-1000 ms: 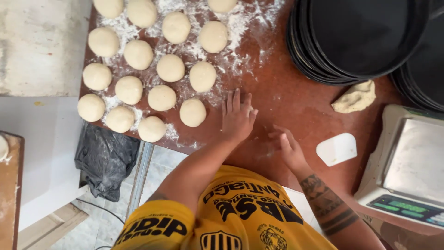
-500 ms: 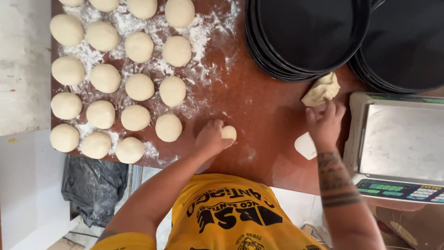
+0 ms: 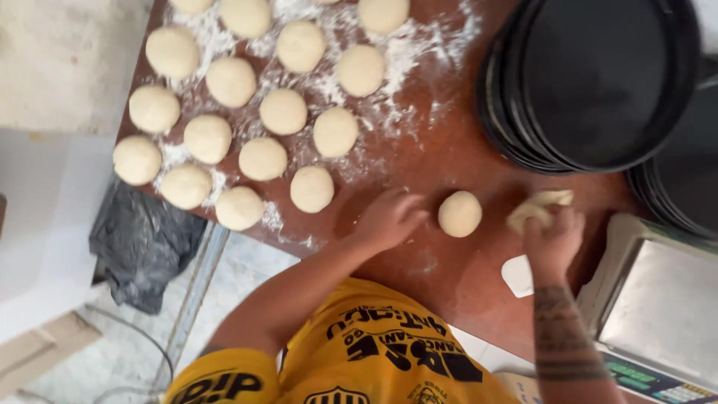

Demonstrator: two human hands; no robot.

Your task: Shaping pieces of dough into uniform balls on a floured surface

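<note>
Right hand (image 3: 552, 238) closed on a dough lump (image 3: 540, 206), just right of the ball (image 3: 459, 213), probably for pulling off a piece. Left hand (image 3: 389, 218) open, empty, just left of the ball. Rows of floured balls (image 3: 262, 158) farther left, against sticking.

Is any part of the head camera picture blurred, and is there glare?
In the head view, the left hand and right hand are smeared by motion; the dough ball between them is soft-edged. Light is even and soft, with a dull sheen on the black pans.
</note>
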